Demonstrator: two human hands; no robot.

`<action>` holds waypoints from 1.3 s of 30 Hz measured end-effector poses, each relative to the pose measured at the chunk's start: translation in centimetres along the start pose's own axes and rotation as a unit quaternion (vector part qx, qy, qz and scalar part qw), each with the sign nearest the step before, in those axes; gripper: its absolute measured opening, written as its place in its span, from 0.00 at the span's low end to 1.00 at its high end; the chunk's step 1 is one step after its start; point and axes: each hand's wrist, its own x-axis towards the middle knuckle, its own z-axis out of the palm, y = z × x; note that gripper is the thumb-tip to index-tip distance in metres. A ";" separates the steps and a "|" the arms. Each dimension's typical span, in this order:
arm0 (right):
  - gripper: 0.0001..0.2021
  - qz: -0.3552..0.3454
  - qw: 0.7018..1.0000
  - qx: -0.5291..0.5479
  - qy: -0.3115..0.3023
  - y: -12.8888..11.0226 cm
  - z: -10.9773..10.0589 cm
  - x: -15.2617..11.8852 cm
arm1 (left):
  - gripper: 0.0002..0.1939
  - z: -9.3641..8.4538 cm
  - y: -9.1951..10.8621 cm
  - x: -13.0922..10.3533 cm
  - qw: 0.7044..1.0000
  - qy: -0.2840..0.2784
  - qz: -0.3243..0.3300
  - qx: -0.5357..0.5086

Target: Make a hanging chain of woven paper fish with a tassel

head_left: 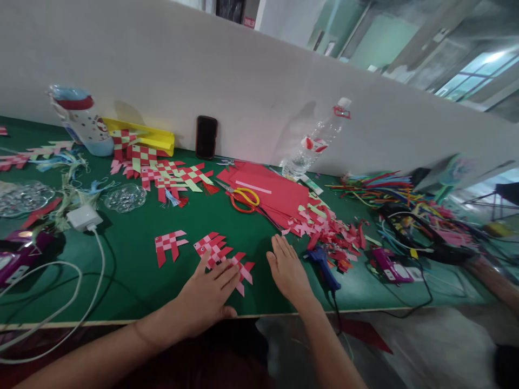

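Red and pink woven paper fish lie on the green tabletop. My left hand [213, 289] rests flat, fingers spread, partly covering the middle paper fish [211, 243] and touching the right-hand one [245, 267]. A third, smaller paper fish [168, 244] lies apart to the left. My right hand [287, 265] lies palm down with fingers stretched out, holding nothing, near a pile of red and pink paper scraps [334, 232]. Just right of it is a blue glue gun [324, 267]. Beyond the hands, scissors [245, 199] with red and yellow handles lie against red paper sheets [270, 186].
More woven fish [170, 175] are heaped at the back left, near a phone [206, 137] and a tumbler [83, 121]. A plastic bottle [314, 146] leans at the wall. A white charger [84, 218] trails its cable leftward. Another person's arm [492, 278] reaches in at right.
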 end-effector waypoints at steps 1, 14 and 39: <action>0.27 -0.011 1.000 0.001 0.002 -0.1 0.1 0.5 | 0.33 -0.1 0.3 -0.4 1.000 -0.003 0.004 -0.002; 0.15 0.034 0.996 -0.054 0.056 3.8 -2.2 9.6 | 0.22 -2.5 -4.3 2.0 0.986 0.055 -0.144 0.061; 0.26 -0.167 0.976 0.133 -0.029 -3.5 1.0 6.5 | 0.20 -1.7 -1.9 1.2 0.999 0.044 -0.022 0.013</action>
